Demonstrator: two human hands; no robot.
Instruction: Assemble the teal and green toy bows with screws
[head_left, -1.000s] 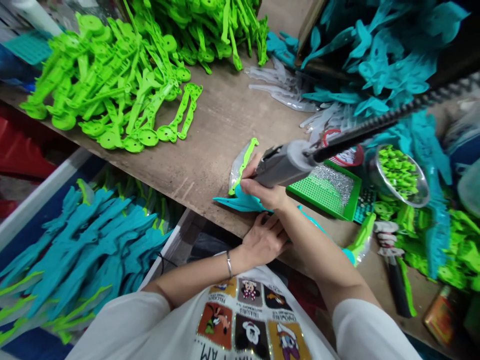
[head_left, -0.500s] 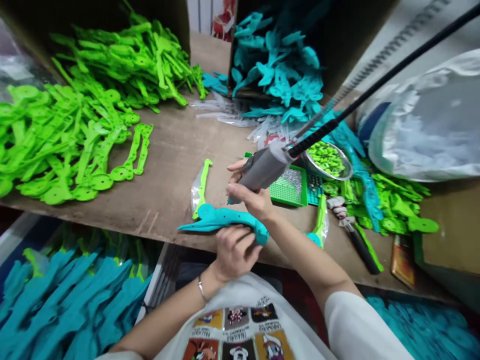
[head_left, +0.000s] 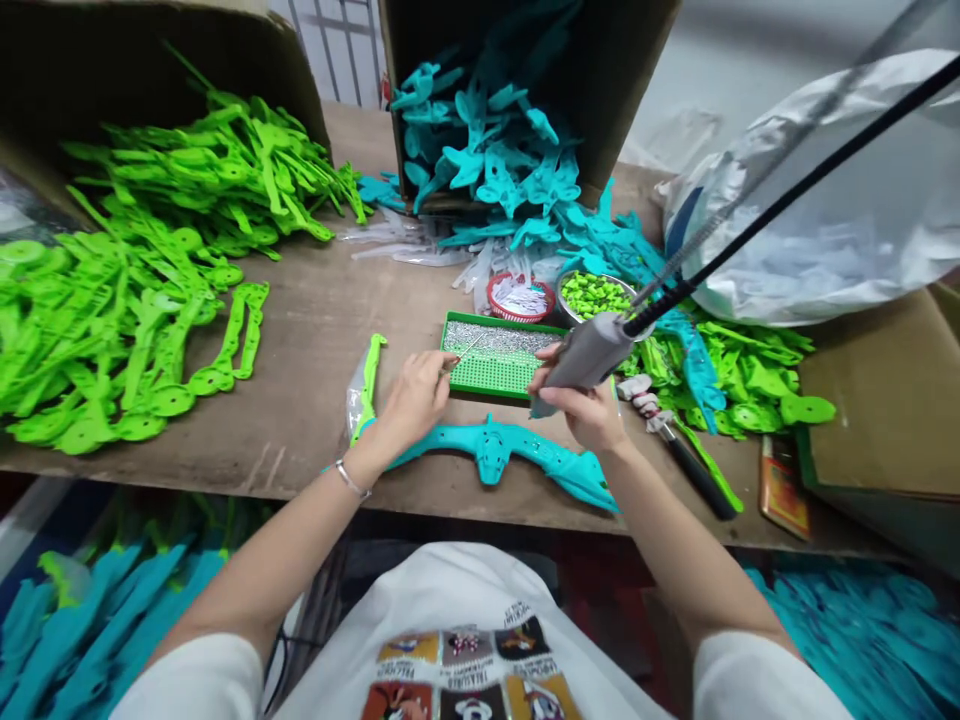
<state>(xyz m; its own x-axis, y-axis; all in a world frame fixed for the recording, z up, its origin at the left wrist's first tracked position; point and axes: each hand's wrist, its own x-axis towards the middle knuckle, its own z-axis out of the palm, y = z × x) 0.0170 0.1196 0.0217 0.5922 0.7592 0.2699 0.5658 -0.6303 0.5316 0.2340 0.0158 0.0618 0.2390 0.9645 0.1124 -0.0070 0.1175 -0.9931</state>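
In my right hand [head_left: 592, 405] is a grey electric screwdriver [head_left: 589, 352], tilted, its tip down above the turquoise part. My left hand [head_left: 416, 395] reaches to the left side of a green perforated tray [head_left: 491, 374], fingers pinched. A thin pale stick [head_left: 471, 347] shows at the fingertips; whether they hold it I cannot tell. Small silvery screws [head_left: 499, 338] fill the tray's far half. Below both hands a long curved turquoise plastic part [head_left: 491, 455] lies on the bench, its left end partly behind my left wrist. A green part with a clear blade [head_left: 365, 388] lies left of it.
Heaps of green parts [head_left: 150, 330] cover the left side. Turquoise parts [head_left: 495, 150] spill from a carton at the back. Behind the tray are a red basket [head_left: 517, 313] and a bowl of green pieces [head_left: 598, 296]. A black-handled tool [head_left: 705, 470] lies right. The screwdriver's black cable [head_left: 810, 165] runs up right.
My left hand has let go of the turquoise part and moved up to the tray. The part now lies on the bench. My right hand has moved right with the screwdriver. The view has shifted.
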